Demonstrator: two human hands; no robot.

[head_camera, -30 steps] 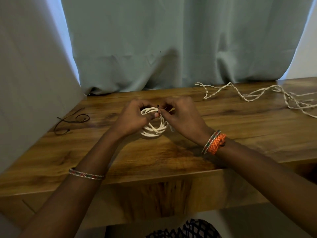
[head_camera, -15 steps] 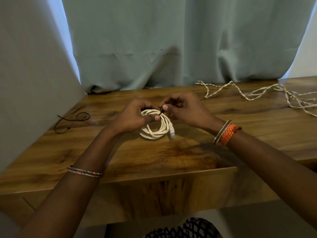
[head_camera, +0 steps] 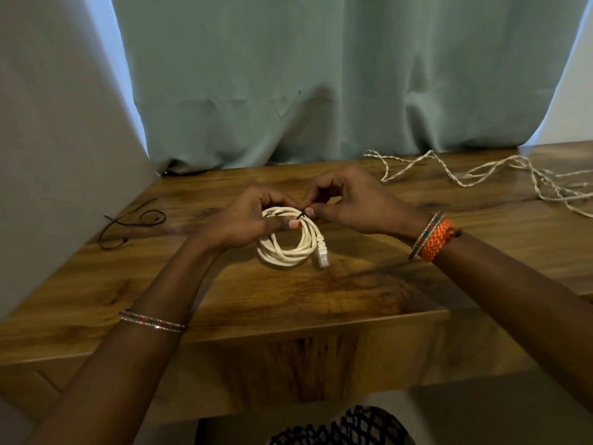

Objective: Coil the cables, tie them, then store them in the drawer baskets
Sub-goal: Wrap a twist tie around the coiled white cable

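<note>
While the coiled ethernet cable [head_camera: 288, 239] lies mid-desk [head_camera: 288, 293], its far loops are held bunched by the left hand [head_camera: 244, 220] so a black tie [head_camera: 301, 215], pinched by the right hand [head_camera: 349, 200], can be cinched; loose cable [head_camera: 481, 171] waits far right.

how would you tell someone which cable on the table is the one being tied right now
On the wooden table in front of the curtain, look to the middle, where the left hand and right hand meet. Between them lies the white coiled cable, a clear plug at its right edge. The loose twisted white cords far right are uncoiled; the ties far left are thin and dark.
</note>
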